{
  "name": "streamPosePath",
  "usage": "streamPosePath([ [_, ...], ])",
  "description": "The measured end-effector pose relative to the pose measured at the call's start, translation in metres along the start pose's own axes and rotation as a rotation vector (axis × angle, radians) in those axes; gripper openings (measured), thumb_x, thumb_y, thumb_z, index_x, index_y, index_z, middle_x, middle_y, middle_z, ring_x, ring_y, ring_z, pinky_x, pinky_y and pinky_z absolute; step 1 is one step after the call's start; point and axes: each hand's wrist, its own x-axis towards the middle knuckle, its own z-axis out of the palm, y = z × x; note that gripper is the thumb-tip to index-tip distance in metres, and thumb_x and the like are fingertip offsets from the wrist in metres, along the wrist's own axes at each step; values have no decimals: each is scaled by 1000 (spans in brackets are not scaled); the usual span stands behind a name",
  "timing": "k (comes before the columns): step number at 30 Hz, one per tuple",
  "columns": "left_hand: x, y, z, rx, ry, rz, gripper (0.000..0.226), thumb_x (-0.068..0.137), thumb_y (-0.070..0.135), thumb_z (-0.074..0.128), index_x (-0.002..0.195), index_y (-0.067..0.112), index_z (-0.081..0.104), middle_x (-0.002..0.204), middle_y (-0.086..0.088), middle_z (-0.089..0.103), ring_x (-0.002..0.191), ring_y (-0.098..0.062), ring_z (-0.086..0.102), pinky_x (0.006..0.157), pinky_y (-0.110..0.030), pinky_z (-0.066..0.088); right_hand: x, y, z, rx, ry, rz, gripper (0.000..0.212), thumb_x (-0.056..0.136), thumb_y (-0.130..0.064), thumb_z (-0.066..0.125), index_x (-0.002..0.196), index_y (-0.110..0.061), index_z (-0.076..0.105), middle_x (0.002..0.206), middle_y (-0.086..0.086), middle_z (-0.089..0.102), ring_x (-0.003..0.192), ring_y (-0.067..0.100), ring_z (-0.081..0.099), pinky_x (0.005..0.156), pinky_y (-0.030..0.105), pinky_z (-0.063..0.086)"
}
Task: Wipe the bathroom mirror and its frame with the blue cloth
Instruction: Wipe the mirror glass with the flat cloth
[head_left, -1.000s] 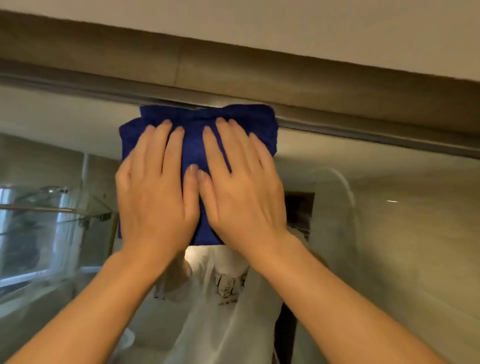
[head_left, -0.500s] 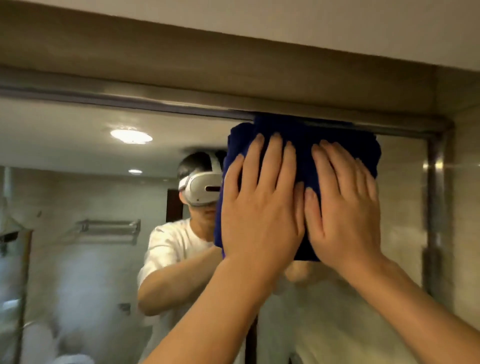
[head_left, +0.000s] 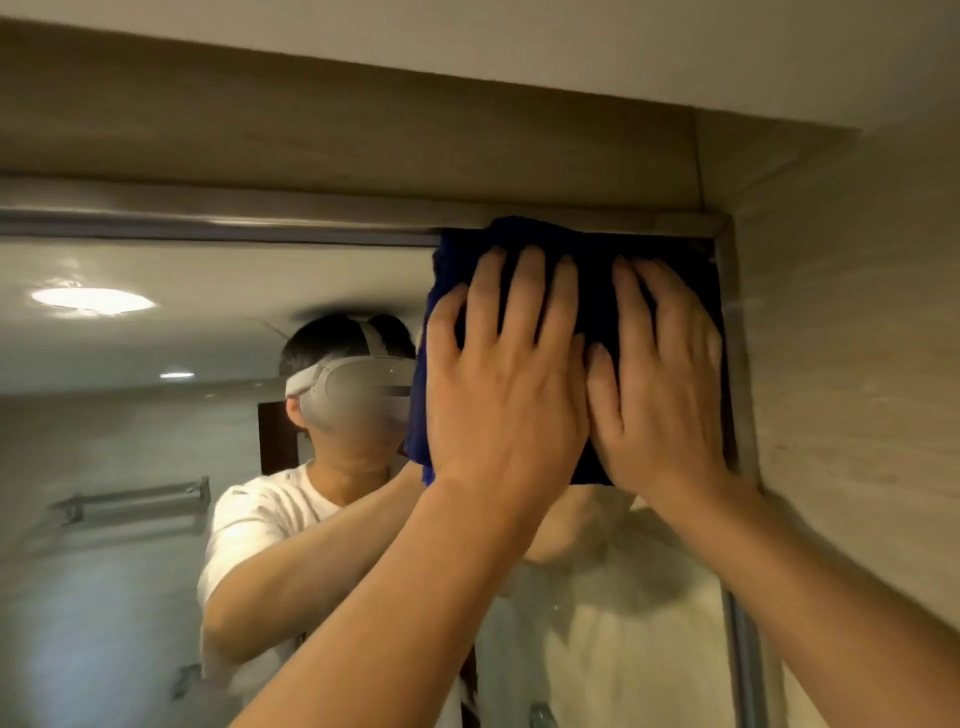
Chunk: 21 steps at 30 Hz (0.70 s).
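The folded blue cloth (head_left: 592, 249) is pressed flat into the top right corner of the mirror (head_left: 156, 467). Its upper edge touches the metal frame (head_left: 218, 223) and its right edge meets the frame's upright side. My left hand (head_left: 498, 374) lies flat on the cloth's left half, fingers straight and pointing up. My right hand (head_left: 660, 379) lies flat beside it on the right half, close to the right frame edge. Both palms cover most of the cloth.
A tiled side wall (head_left: 852, 364) stands right against the mirror's right frame. A tiled band (head_left: 311, 124) and the ceiling run above the top frame. The mirror reflects a person in a white shirt and a towel rail.
Both hands slid the cloth to the right along the top frame, from near the mirror's middle into the top right corner. Fingers stayed flat on the cloth.
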Motion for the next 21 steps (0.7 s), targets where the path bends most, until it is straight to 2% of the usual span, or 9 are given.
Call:
streamPosePath([
  [7,-12,27,10,-40,-87,87,52,101,38,34,147,15,39,155,-8,36,145,-29,27,115,-43,23,-29,24,-9,-36,-32,56,52,96,-22,33,142,-1,44,145,19,44,136,32,41,110,49,35],
  [13,-61,43,8,-81,-129,45,49,98,34,39,142,15,47,152,-8,42,144,-29,32,115,-44,25,-73,21,-22,10,-120,67,55,92,-17,35,144,-1,41,148,17,42,141,30,36,114,51,32],
  [17,-67,43,8,-66,-111,36,48,95,31,47,141,16,50,150,-8,45,143,-30,35,114,-45,25,-76,10,-20,104,-53,166,53,89,-13,35,140,0,47,144,18,46,138,31,41,112,53,34],
  [21,-28,35,9,-56,-60,-20,52,99,35,42,147,16,43,155,-7,38,145,-29,31,115,-44,23,-32,19,-7,74,5,86,49,96,-16,34,139,1,49,142,20,48,134,32,44,109,52,37],
])
